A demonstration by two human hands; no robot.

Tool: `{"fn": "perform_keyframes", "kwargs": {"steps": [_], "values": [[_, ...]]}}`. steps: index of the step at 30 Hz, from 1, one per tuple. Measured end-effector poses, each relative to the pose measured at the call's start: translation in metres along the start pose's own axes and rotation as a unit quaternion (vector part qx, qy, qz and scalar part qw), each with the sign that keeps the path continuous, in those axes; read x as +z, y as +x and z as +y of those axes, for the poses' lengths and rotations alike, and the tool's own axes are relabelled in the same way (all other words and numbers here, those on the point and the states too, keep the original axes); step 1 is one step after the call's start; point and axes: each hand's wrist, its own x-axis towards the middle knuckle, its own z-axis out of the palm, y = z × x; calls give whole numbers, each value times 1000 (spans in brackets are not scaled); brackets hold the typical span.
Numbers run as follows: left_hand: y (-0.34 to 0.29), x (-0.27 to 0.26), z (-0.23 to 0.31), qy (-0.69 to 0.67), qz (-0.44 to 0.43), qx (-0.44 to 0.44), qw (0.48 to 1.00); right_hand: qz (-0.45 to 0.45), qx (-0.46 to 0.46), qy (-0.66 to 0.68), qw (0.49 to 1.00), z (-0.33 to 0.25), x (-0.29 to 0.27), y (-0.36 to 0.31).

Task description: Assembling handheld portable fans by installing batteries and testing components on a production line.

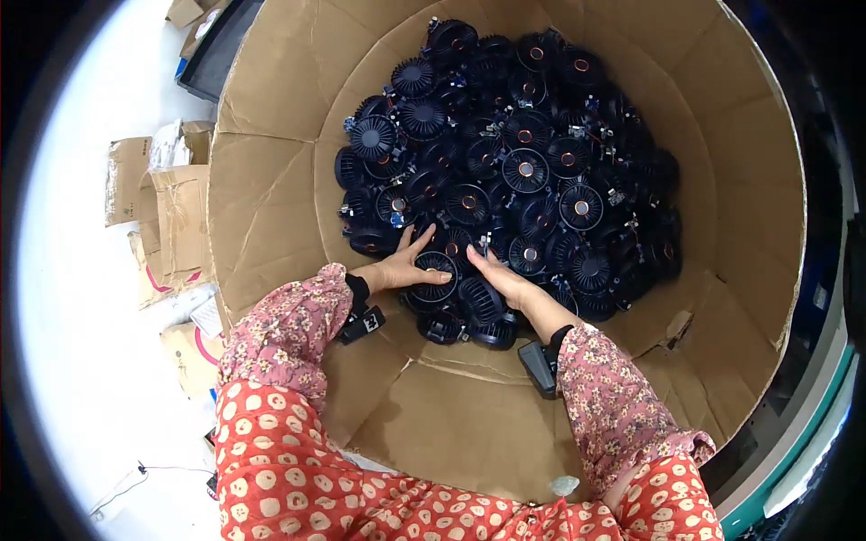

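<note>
Many small black round fans (525, 170) lie in a heap inside a large cardboard box, some with copper-coloured centres and small circuit boards on wires. At the near side of the heap, my left hand (401, 266) is spread with thumb and fingers apart. Its thumb lies across the front of one round fan (437, 287). To its right, my right hand (503, 278) reaches in with fingers stretched out, beside a small pale part on the heap. Just below the fingertips, between the hands, rests a tilted ribbed fan (481, 299). The undersides of both hands are hidden.
The cardboard box (271, 171) has high creased walls around the heap, with a torn spot (677, 329) at right. Open cartons (176, 216) stand on the white floor to the left, near a black tray (216, 54). Dark devices (538, 368) hang at both wrists.
</note>
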Motion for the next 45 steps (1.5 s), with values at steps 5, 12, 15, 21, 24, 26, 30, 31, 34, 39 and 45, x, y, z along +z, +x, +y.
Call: {"fn": "perform_keyframes", "kwargs": {"steps": [5,12,15,21,24,26,30,31,34,39,45], "values": [[-1,2,23,-71,-12,-54,996,-4,-10,-34,999,16,-11,8],[-29,10,26,-183,-29,-129,974,-7,-1,39,999,0,1,0],[-21,9,11,-157,-22,-82,984,-13,-35,71,997,-21,21,-26],[-39,22,34,-138,-16,-70,988,-19,-20,218,976,-1,15,-20],[-64,22,51,-255,-104,-126,953,-28,-28,206,978,-9,27,-46],[-76,30,50,-260,-114,-138,949,9,-43,122,992,-6,37,-63],[-112,39,54,-272,-172,-112,940,55,-16,124,991,-13,69,-108],[-109,40,60,-285,-190,-72,937,62,-21,123,990,-12,67,-111],[-105,46,72,-262,-141,-58,953,102,-64,145,982,-5,64,-111],[-113,20,85,-280,-88,48,955,129,-138,118,975,-56,71,-142],[-161,23,140,-310,14,222,924,171,-289,47,941,-89,77,-205]]}}
